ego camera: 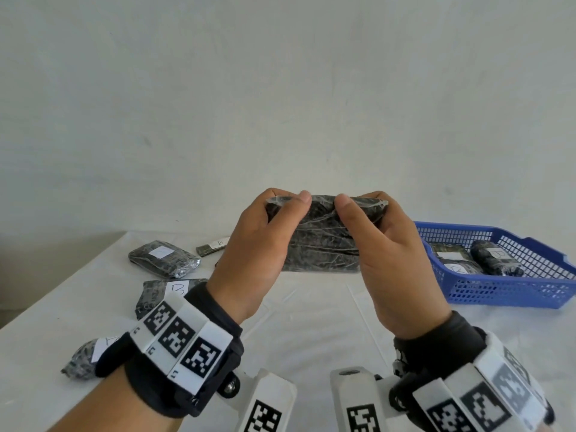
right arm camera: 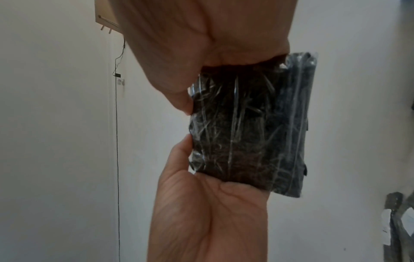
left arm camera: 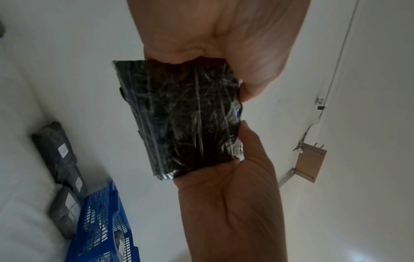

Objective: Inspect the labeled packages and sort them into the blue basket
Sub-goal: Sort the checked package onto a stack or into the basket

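Both hands hold up one dark, plastic-wrapped package [ego camera: 321,244] above the table's middle. My left hand [ego camera: 280,213] grips its left end, thumb on the near face and fingers curled over the top edge. My right hand [ego camera: 358,213] grips the right end the same way. No label shows on the near face. The left wrist view has the package [left arm camera: 186,120] between my left hand [left arm camera: 224,203] and right hand [left arm camera: 235,44]. The right wrist view shows the package [right arm camera: 241,127] the same way. The blue basket [ego camera: 511,294] stands at the right, holding three labelled packages [ego camera: 495,257].
Several other labelled packages lie on the white tablecloth at the left: a wrapped one [ego camera: 163,258], a thin strip [ego camera: 212,246], one marked B [ego camera: 162,294] under my left wrist, and one [ego camera: 84,360] near the front edge. A white wall stands behind.
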A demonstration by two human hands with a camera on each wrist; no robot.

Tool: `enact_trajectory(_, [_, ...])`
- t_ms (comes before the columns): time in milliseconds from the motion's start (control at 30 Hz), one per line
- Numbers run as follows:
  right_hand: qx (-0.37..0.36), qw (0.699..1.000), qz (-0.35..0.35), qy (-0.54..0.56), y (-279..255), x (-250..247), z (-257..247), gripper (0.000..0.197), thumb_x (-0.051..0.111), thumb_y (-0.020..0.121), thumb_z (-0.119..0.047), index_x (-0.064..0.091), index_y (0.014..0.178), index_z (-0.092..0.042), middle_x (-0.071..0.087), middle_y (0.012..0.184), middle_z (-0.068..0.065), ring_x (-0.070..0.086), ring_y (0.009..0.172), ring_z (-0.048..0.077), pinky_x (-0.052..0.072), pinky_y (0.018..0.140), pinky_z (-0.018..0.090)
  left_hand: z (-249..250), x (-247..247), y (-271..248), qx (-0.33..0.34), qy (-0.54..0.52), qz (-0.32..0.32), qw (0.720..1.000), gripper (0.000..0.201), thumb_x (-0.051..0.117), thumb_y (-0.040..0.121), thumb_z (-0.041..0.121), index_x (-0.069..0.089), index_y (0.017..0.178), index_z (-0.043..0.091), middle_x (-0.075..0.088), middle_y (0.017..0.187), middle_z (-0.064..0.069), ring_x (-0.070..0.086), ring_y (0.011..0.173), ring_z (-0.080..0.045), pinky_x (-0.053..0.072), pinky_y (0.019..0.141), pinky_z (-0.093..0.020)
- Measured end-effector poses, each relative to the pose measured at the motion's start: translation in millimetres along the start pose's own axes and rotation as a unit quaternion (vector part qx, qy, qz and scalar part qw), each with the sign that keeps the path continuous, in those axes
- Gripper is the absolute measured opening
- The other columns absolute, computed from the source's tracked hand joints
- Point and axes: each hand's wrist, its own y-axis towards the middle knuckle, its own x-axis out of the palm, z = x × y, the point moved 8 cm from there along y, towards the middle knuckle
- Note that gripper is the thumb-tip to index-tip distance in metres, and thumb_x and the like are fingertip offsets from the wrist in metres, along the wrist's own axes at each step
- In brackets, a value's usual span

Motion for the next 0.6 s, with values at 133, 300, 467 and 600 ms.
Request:
enact_trajectory(133, [0.012,1.0,0.007,0.001,3.5,1.1,-1.6,0.024,0.073,0.097,-0.028,0.065,0.1,-0.006,0.078,0.098,0.015,0.077,0.096,0.031,0.064,0.087,0.048,1.1,3.1,-0.9,-0.01,0.011,-0.002,1.0,0.023,0.053,0.106,0.032,0.063,0.092,0.016,0.064,0.074,0.009,0.065,0.075,-0.005,0.049,0.068,-0.016])
enact_trajectory(300, [0.016,0.999,0.007,-0.028,7.0,0.8,5.3,0.039,0.08,0.092,-0.036,0.064,0.111,-0.005,0.079,0.103,0.011,0.077,0.099,0.028,0.062,0.09,0.055,1.8,0.0,-4.9,-0.027,0.036,-0.002,0.999,0.028,0.051,0.105,0.048,0.067,0.099,0.026,0.061,0.095,-0.027,0.058,0.085,-0.021,0.044,0.082,-0.039])
enact_trajectory(467, [0.048,0.998,0.016,-0.022,7.7,-2.8,13.6,0.046,0.076,0.092,-0.047,0.062,0.111,-0.007,0.078,0.105,0.013,0.077,0.098,0.031,0.064,0.085,0.056,-4.5,-3.9,-4.5,-0.062,0.023,-0.002,0.998,0.039,0.046,0.107,0.048,0.067,0.112,0.016,0.075,0.106,-0.009,0.073,0.101,-0.02,0.061,0.09,-0.039])
enact_trajectory(600, [0.029,0.998,-0.002,-0.047,8.3,-2.2,9.2,0.04,0.051,0.109,-0.041,0.067,0.106,-0.004,0.076,0.105,0.017,0.074,0.103,0.037,0.06,0.088,0.061,-8.8,-12.4,-1.3,-0.075,0.004,0.016,0.997,0.062,0.049,0.097,0.067,0.065,0.117,0.01,0.07,0.118,-0.022,0.068,0.112,-0.039,0.051,0.102,-0.062])
